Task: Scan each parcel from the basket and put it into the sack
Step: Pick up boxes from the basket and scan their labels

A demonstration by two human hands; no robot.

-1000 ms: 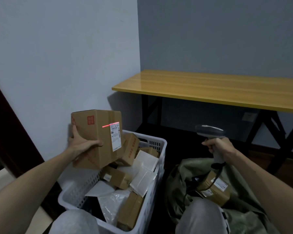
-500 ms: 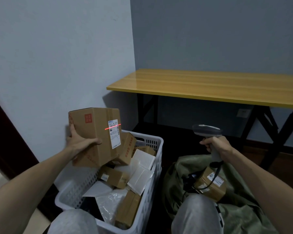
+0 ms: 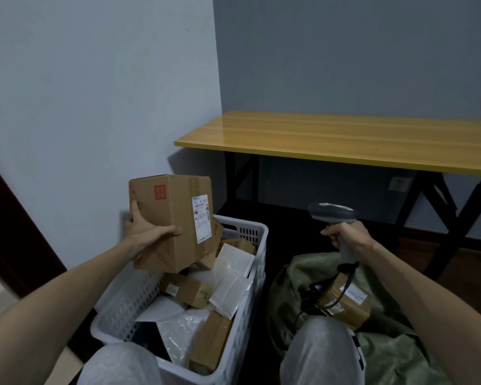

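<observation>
My left hand [image 3: 147, 234] grips a tall cardboard box [image 3: 175, 218] above the white plastic basket [image 3: 257, 262]. Its white shipping label faces right. A grey barcode scanner [image 3: 332, 213] points left toward that box, and my right hand [image 3: 347, 236] holds its handle. No red scan line shows on the box. Several cardboard boxes and white padded envelopes fill the basket. To the right, below the scanner, the green sack [image 3: 386, 348] lies open with one labelled cardboard box [image 3: 345, 300] inside. The scanner's black cable hangs down across that box.
A yellow wooden table [image 3: 345, 140] with black legs stands behind the sack against the grey wall. My knees in grey trousers [image 3: 321, 354] sit at the bottom edge, one by the basket and one by the sack. A dark door edge is at far left.
The red scan line on the box's label has gone out. The box and scanner stay nearly in place.
</observation>
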